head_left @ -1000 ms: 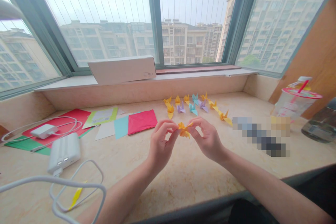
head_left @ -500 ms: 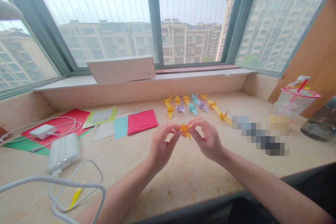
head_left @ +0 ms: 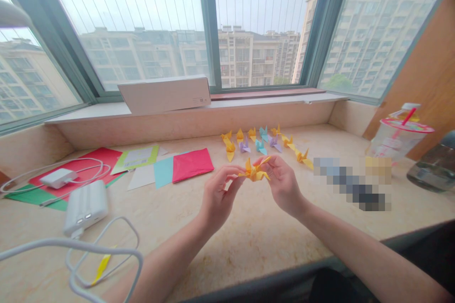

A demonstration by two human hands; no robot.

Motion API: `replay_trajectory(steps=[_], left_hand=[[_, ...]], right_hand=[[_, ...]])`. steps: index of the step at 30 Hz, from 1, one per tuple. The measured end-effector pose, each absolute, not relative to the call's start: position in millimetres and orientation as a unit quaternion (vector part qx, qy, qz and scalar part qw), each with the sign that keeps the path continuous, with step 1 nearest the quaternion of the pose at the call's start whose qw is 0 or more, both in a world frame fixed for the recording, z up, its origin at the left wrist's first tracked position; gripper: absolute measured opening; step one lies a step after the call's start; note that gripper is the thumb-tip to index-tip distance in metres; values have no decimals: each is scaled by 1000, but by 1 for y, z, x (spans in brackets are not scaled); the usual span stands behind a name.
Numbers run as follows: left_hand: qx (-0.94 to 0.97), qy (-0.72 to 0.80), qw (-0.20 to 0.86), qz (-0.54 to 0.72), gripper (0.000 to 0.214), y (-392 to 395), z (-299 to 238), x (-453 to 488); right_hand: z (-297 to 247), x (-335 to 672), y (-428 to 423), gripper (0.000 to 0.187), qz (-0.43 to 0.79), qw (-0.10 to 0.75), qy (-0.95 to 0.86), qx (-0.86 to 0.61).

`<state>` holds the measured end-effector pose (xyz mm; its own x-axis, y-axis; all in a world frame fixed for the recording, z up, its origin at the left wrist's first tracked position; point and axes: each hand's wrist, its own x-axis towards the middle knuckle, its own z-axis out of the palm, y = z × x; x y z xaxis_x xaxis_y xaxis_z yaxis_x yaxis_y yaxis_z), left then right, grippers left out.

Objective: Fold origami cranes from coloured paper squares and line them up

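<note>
My left hand [head_left: 222,196] and my right hand [head_left: 282,184] hold a yellow origami crane [head_left: 254,173] between their fingertips, one at each side. Its wings now spread sideways, with pointed ends showing. Beyond my hands, several small paper cranes [head_left: 253,142] in yellow, blue and lilac stand in a loose row on the marble sill [head_left: 249,227]. Neither hand touches that row. My fingers hide part of the held crane's body.
To the left lie sheets of origami paper [head_left: 188,168], a white power bank [head_left: 85,207], a charger [head_left: 59,178] and white cable [head_left: 103,246]. A plastic cup with a pink straw [head_left: 398,139] and a glass bottle [head_left: 432,168] stand at right. A pixelated patch [head_left: 351,182] covers part of the sill.
The yellow crane has opened wider, its wings now spreading sideways. My hands have drawn slightly apart, and my right hand has shifted up and turned.
</note>
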<state>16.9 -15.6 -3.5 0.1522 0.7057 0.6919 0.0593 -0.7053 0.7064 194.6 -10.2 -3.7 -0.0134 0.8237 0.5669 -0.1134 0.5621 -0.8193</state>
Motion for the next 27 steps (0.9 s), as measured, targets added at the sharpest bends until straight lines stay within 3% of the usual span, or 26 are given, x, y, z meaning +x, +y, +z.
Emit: replay_trajectory(steps=[16,27], left_hand=[[626,259,382,629,9,-22,10,24],[623,268,392,622,12,-23,12,22]], right_hand=[[8,195,-8,26,403,653,-566,-302],[4,197,-1,27,439,638,-546,-319]])
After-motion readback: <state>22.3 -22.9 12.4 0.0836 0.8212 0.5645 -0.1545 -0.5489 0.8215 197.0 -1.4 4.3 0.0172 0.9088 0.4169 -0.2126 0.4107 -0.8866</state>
